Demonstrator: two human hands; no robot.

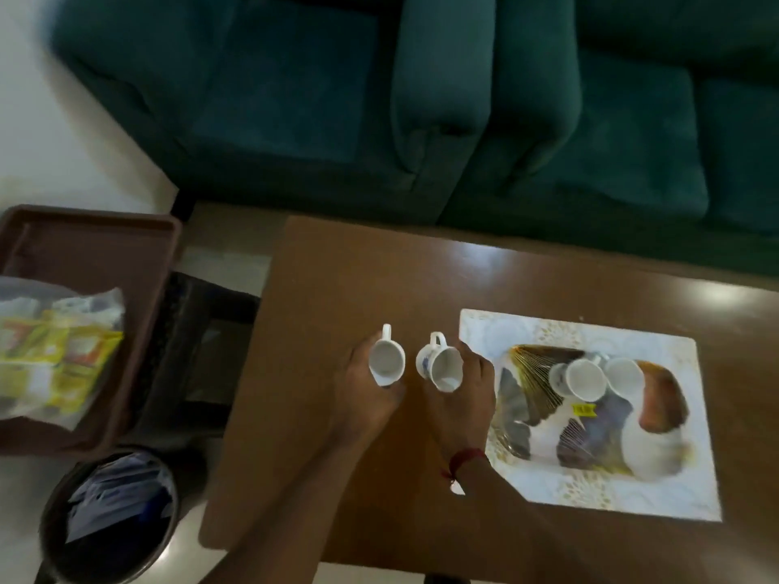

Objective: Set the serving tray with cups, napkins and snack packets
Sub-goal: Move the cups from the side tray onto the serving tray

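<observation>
We hold one white cup in each hand above a brown wooden coffee table [337, 267]. Our left hand [364, 398] wraps around a plain white cup [386, 361], fingers curled about its body, the mouth facing up toward us and the handle pointing away. Our right hand [468, 398] grips a second white cup with a blue print [438, 366], tilted slightly to the left, its handle also pointing away. The two cups sit side by side, close but apart. Both forearms reach in from the lower edge of the view, and a red thread bracelet [461, 459] circles our right wrist.

Just beside our right hand lies the serving tray [590, 495], a white rectangular tray with a dark blue, gold and brown pattern at its centre. Two more white cups [598, 377] stand upright on it, touching each other, near its far middle. A small yellow sticker [585, 409] shows just in front of them.

Well to the left, off the table, a brown plastic tray [139, 263] holds a clear bag of yellow snack packets [59, 351]. Nearer us on the floor stands a dark round bin [114, 512] with bluish-white papers inside; they are too blurred to identify. A dark green sofa [421, 99] fills the space beyond the table.
</observation>
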